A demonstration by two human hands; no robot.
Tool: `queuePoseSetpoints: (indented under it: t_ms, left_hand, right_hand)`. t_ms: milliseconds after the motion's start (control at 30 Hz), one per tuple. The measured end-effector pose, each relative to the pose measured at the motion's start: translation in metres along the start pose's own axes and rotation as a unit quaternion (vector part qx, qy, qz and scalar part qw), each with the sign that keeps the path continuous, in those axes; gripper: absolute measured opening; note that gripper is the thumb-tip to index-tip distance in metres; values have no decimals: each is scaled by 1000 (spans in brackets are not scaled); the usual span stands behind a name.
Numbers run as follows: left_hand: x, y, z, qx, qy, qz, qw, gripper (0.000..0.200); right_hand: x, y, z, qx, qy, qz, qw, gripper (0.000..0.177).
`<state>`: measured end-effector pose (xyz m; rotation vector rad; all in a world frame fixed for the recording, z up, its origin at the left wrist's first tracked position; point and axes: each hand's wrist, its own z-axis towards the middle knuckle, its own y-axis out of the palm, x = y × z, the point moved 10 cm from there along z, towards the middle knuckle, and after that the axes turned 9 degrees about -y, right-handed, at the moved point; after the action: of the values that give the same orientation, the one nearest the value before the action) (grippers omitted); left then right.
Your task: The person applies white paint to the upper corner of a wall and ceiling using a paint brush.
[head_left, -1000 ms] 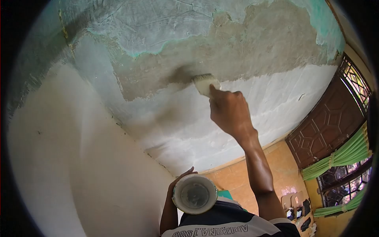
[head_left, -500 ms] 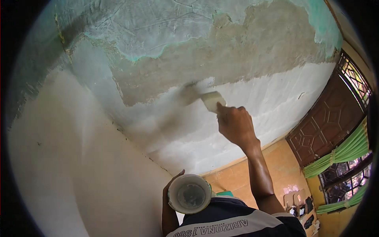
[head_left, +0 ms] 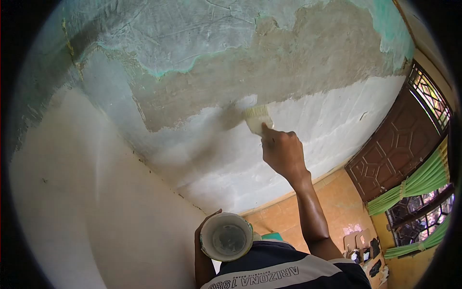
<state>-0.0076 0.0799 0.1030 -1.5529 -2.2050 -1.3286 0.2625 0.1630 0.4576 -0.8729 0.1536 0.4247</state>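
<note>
right hand (head_left: 285, 153) holds brush (head_left: 258, 118) at wall (head_left: 332, 53), left hand (head_left: 199, 227) holds pot (head_left: 226, 220).

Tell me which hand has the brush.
The right hand, held out toward the wall with the brush; the left hand, lower in the picture, holds the pale tub.

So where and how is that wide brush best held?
Probably by the end opposite its bristles, coming from below in the picture. The brush points its bristles upward in view, and the right hand grips the lower end, leaving them free; the hand hides any handle.
</note>
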Motion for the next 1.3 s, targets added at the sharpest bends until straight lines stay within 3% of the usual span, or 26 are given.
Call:
queuePoseSetpoints:
  t_ms: [167, 200, 367, 433, 567, 633, 700, 767, 1033, 1133, 1233, 1300]
  left_hand:
    - [-3, 0, 2, -5, -11, -6, 1000, 35]
    - [-5, 0, 2, -7, -14, -7, 1000, 35]
    - [-5, 1, 2, -11, -25, -9, 1000, 35]
    - [-3, 0, 3, -13, -26, -11, 1000, 35]
    - [-3, 0, 3, -17, -33, -17, 999, 35]
    - [-6, 0, 3, -19, -38, -23, 999, 35]
    - [-6, 2, 1, -21, -41, -26, 999, 35]
    - [-8, 3, 0, -21, -41, -24, 999, 35]
    - [-1, 9, -2, -26, -24, -3, 999, 35]
    - [5, 10, -2, -27, -15, 1, 1000, 36]
    - [12, 14, -1, -28, -7, 2, 1000, 36]
    - [18, 18, 0, -30, -2, 2, 1000, 36]
  right_hand:
    - [12, -4, 0, -111, 54, -30, 992, 33]
    - [6, -18, 6, -24, 19, -3, 1000, 33]
    - [-6, -43, 25, 24, 17, 32, 999, 37]
    - [-8, -54, 16, 100, 35, 61, 992, 37]
    - [6, -24, 0, 101, 20, 47, 994, 36]
    - [16, 2, -5, 21, 37, 14, 999, 35]
    - [17, -5, -9, 10, 36, 9, 999, 34]
    - [19, -1, -13, -85, 44, -15, 995, 32]
    - [-7, -52, 20, 79, 3, 52, 996, 35]
    - [-1, -55, 14, 119, 37, 77, 989, 37]
    - [4, -29, 4, 101, -24, 48, 993, 37]
    - [13, -10, -5, 55, 3, 42, 998, 34]
